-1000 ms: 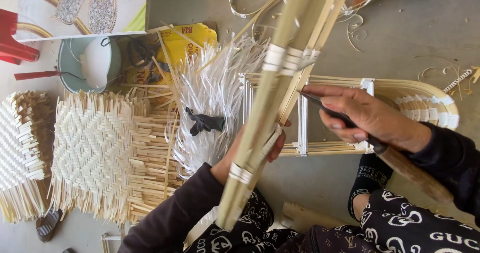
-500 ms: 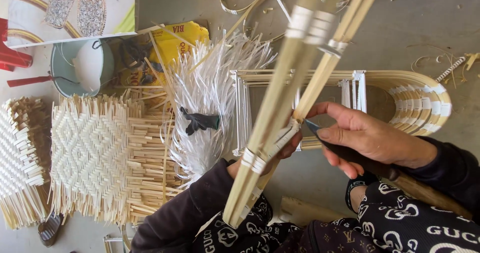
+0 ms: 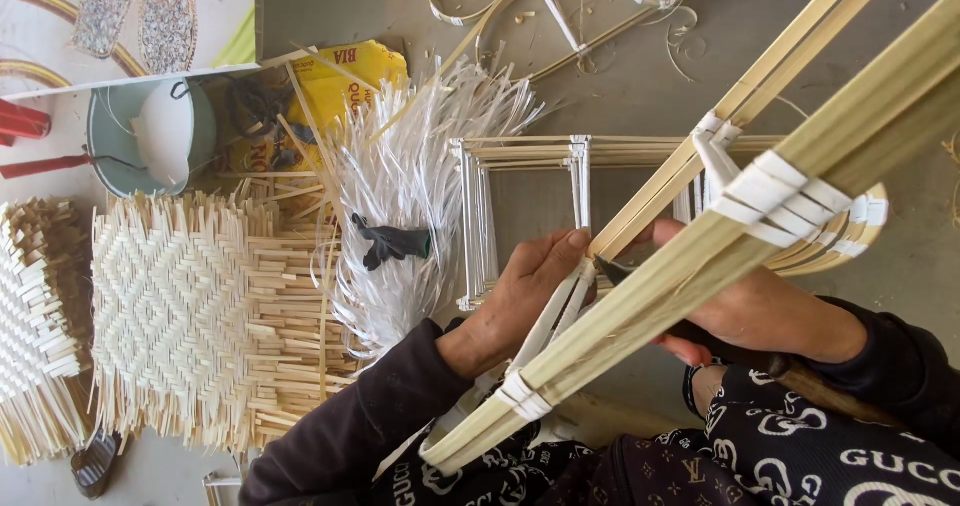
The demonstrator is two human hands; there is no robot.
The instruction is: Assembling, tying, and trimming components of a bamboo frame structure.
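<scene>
While gripped, bamboo frame (image 3: pixel 700 256) diagonally upward-right.

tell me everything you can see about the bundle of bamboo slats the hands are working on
The bamboo slat bundle is a long sheaf of pale yellow-green split strips, running diagonally from the lap at lower left to the upper right corner. White flat strapping binds it in bands near the lower end and further up. The left hand grips it from beneath, thumb against the strips. The right hand presses a dark-bladed tool to it. A second, thinner pair of slats branches off above.
</scene>
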